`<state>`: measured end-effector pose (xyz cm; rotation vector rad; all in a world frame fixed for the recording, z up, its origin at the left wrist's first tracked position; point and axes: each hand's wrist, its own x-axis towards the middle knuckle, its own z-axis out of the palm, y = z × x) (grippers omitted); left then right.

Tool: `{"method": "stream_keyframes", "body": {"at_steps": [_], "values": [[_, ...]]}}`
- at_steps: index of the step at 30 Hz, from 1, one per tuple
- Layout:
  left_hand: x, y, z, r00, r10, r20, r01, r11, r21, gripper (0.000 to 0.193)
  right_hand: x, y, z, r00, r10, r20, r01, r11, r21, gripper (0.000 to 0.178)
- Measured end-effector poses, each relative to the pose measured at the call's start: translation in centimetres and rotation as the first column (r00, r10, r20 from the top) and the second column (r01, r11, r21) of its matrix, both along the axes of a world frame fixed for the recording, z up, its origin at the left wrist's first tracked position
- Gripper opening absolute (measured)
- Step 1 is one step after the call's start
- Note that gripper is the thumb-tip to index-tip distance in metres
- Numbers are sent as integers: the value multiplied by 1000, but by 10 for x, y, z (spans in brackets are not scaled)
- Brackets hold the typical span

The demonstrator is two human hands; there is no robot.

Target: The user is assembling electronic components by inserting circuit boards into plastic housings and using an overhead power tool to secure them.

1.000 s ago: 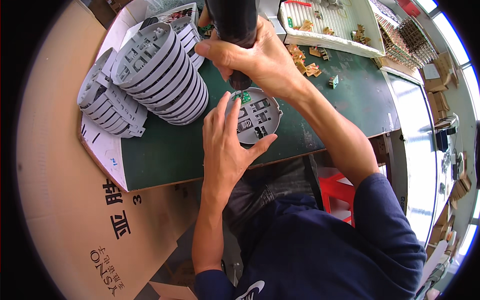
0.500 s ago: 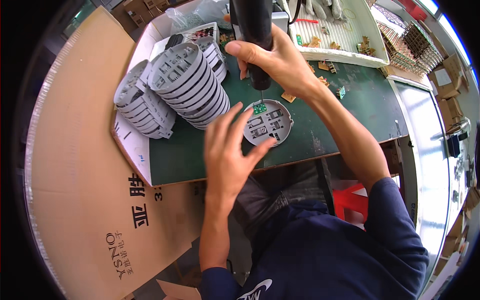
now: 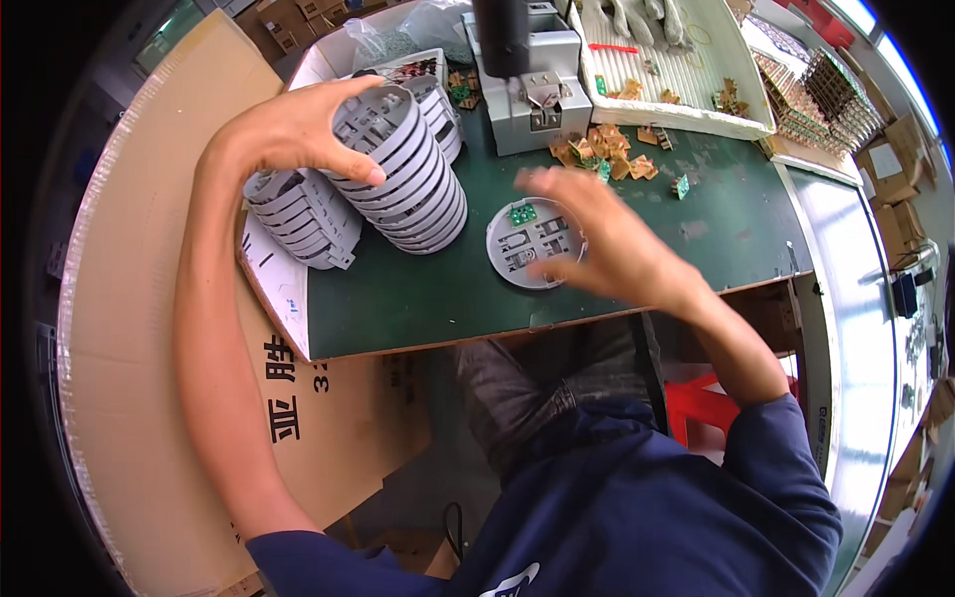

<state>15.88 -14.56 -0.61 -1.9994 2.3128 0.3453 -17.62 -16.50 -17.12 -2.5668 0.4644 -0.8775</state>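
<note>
Left hand (image 3: 298, 129) curled over top of the tall stack of grey round housings (image 3: 403, 169), fingertips touching it. Right hand (image 3: 597, 239) spread, empty, hovering just above the single grey round base (image 3: 527, 244) lying flat on the green mat (image 3: 418, 298).

Round grey plastic base (image 3: 535, 242) lies flat on the green mat, open side up, ribbed compartments showing. Small green circuit board (image 3: 522, 212) sits in it at about 11 o'clock, probably seated, though the view is too blurred to confirm. Tall leaning stack of identical grey bases (image 3: 403, 169) stands at 10 o'clock from it, tilted toward 4 o'clock, top piece under fingertips.
</note>
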Motion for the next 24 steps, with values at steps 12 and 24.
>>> {"method": "stream_keyframes", "body": {"at_steps": [12, 24], "values": [[-48, 90, 21, 919, -60, -389, -120, 898, -422, 98, -50, 15, -41, 987, -121, 107, 136, 979, -153, 43], [-149, 53, -176, 970, 2, -243, -87, 937, -338, 108, -494, -50, -76, -91, -984, 156, 856, 2, 516, 53]]}}
